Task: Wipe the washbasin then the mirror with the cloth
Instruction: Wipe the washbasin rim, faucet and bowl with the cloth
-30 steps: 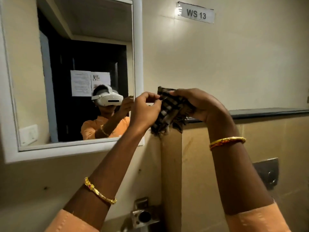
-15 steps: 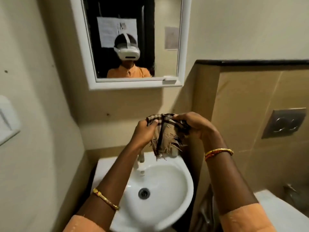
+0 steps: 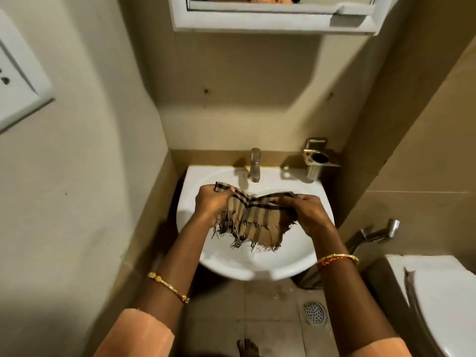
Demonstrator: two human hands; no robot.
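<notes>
A tan cloth (image 3: 253, 220) with dark checked stripes and a frayed lower edge is stretched between both hands over the white washbasin (image 3: 260, 266). My left hand (image 3: 211, 203) grips its left top corner. My right hand (image 3: 306, 211) grips its right side. The cloth hangs just above the bowl and hides the drain. Only the white lower frame of the mirror (image 3: 273, 21) shows at the top edge of the view.
A steel tap (image 3: 255, 164) stands at the basin's back rim, with a metal holder (image 3: 318, 158) on the wall to its right. A toilet (image 3: 435, 302) and a spray handle (image 3: 378, 231) are at the right. A switch plate (image 3: 18, 73) is on the left wall, a floor drain (image 3: 314, 313) below.
The view has tipped down from the mirror to the basin. Both hands have come down with the cloth from mirror height to just over the bowl and have spread it wider.
</notes>
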